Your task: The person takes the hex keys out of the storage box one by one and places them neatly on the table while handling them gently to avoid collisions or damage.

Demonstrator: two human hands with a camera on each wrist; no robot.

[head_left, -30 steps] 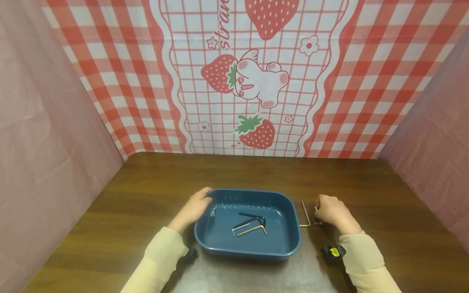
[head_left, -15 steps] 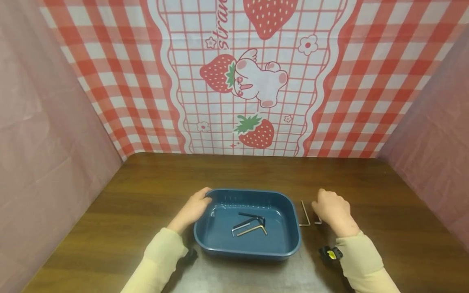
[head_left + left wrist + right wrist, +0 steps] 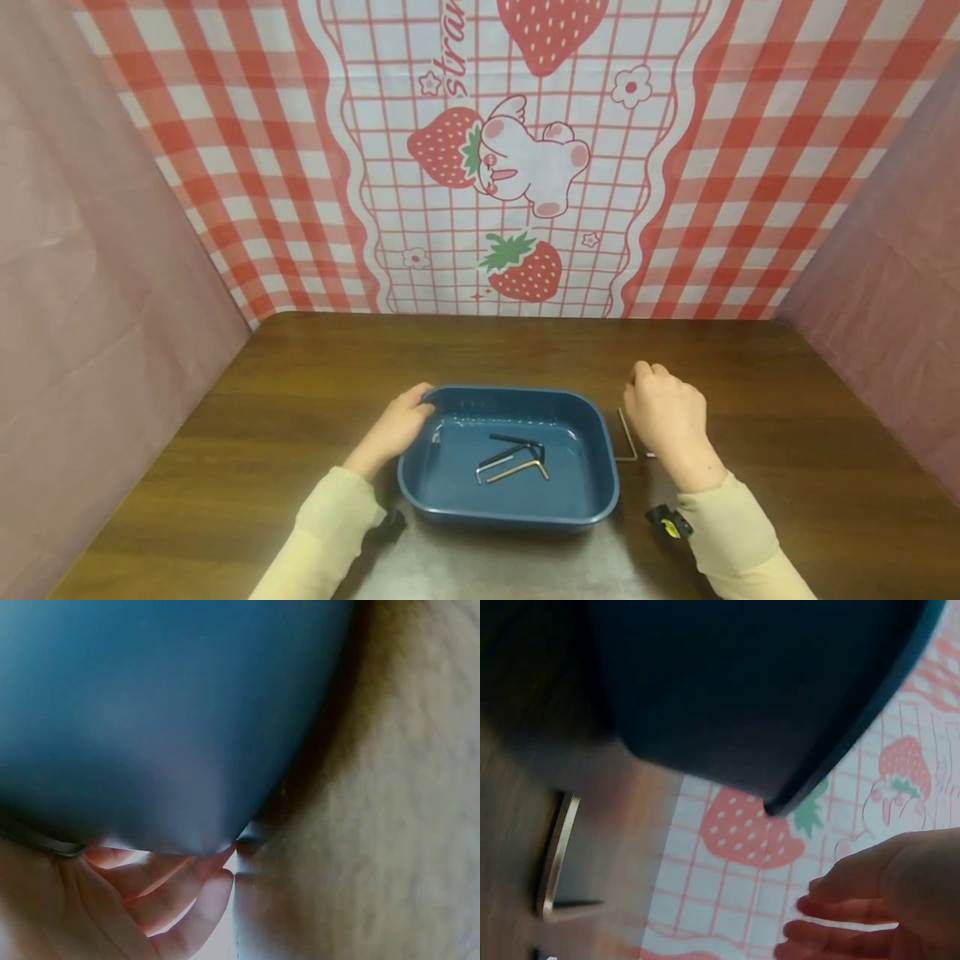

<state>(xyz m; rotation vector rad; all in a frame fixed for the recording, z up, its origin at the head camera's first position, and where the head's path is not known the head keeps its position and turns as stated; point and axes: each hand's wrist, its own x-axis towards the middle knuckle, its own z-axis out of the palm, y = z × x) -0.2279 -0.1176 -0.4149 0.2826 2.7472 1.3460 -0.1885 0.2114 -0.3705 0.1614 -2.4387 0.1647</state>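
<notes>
My left hand [image 3: 393,429] grips the left rim of a deep blue tray [image 3: 510,518], its thumb over the edge. The left wrist view shows those fingers [image 3: 180,904] against the tray's outer wall [image 3: 172,727]. Inside the tray lie several L-shaped hex keys, among them a black one [image 3: 514,439], a silver one [image 3: 493,468] and a gold one [image 3: 517,472]. My right hand [image 3: 667,417] is raised right of the tray, fingers loosely bent, nothing visible in them. Beneath it a brass-coloured hex key [image 3: 626,437] and a mostly hidden silver one [image 3: 650,455] lie on the table.
The brown wooden table [image 3: 337,358] extends round the tray. Behind it hangs a red-and-white checked cloth [image 3: 525,167] with strawberries. Pink curtains [image 3: 112,250] enclose both sides. A dark camera mount [image 3: 670,523] sits at the right wrist.
My right hand has let go of the silver hex key at the right, leaving it on the table, and has risen up and leftward. The left hand and tray stay put.
</notes>
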